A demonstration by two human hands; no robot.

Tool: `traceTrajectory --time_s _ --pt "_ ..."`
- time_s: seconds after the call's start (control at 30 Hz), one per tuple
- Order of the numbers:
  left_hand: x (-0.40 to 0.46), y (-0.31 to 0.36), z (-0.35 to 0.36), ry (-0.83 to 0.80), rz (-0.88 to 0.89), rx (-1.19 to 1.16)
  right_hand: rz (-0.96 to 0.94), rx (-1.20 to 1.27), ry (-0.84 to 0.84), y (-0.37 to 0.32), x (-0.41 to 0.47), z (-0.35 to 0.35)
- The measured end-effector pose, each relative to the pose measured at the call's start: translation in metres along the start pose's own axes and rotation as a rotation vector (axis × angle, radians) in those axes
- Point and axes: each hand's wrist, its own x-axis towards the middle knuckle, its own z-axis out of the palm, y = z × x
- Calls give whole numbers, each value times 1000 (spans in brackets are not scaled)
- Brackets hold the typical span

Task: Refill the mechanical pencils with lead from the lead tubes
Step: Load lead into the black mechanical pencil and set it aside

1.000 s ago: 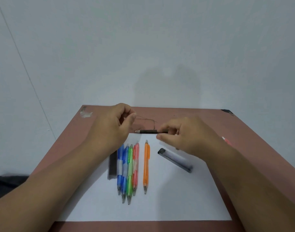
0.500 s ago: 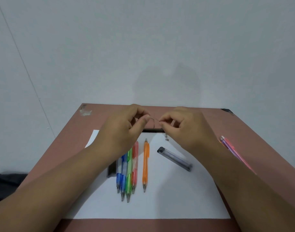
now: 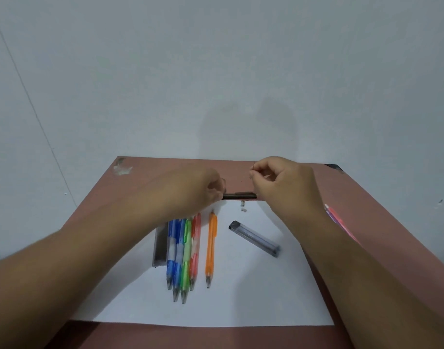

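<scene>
A black mechanical pencil (image 3: 239, 196) lies crosswise at the far edge of the white paper (image 3: 241, 298). My left hand (image 3: 200, 187) grips its left end with the fingertips. My right hand (image 3: 278, 182) is raised just above the pencil's right end and pinches thin dark lead (image 3: 251, 171) between thumb and forefinger. A clear lead tube (image 3: 253, 238) lies at an angle on the paper near my right forearm. A darker lead tube (image 3: 160, 245) lies left of the pencil row. Two small white pieces (image 3: 243, 206) sit just below the black pencil.
Two blue pencils (image 3: 174, 248), a green one (image 3: 187, 250), a red one (image 3: 195, 245) and an orange one (image 3: 211, 248) lie side by side, tips towards me. Pink pencils (image 3: 341, 222) lie on the brown table (image 3: 165, 172) at the right. A wall stands behind.
My hands have drawn apart. The right hand lifted up and to the right with the lead, and the left hand moved to the black pencil's left end, uncovering the barrel.
</scene>
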Motion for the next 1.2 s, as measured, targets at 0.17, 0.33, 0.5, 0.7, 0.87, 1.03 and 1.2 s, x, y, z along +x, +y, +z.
traceTrajectory --time_s 0.17,0.33,0.5,0.7,0.87,1.03,1.2 --pt "16 1 7 -66 21 131 24 17 -7 1 0 -1" --pt "21 -1 6 -42 6 152 41 58 23 0 2 -4" --pt "6 -12 5 146 -53 -4 92 360 60 -9 0 -9" --pt "-8 -13 8 356 -28 -187 -57 667 21 -25 -12 -8" --pt "-11 -13 8 398 26 -260 -145 789 -87 -33 -18 -3" --pt "-12 -16 6 415 85 -233 -228 788 -96 -36 -22 -2" --pt "-11 -17 7 426 82 -236 -322 733 -91 -36 -25 0"
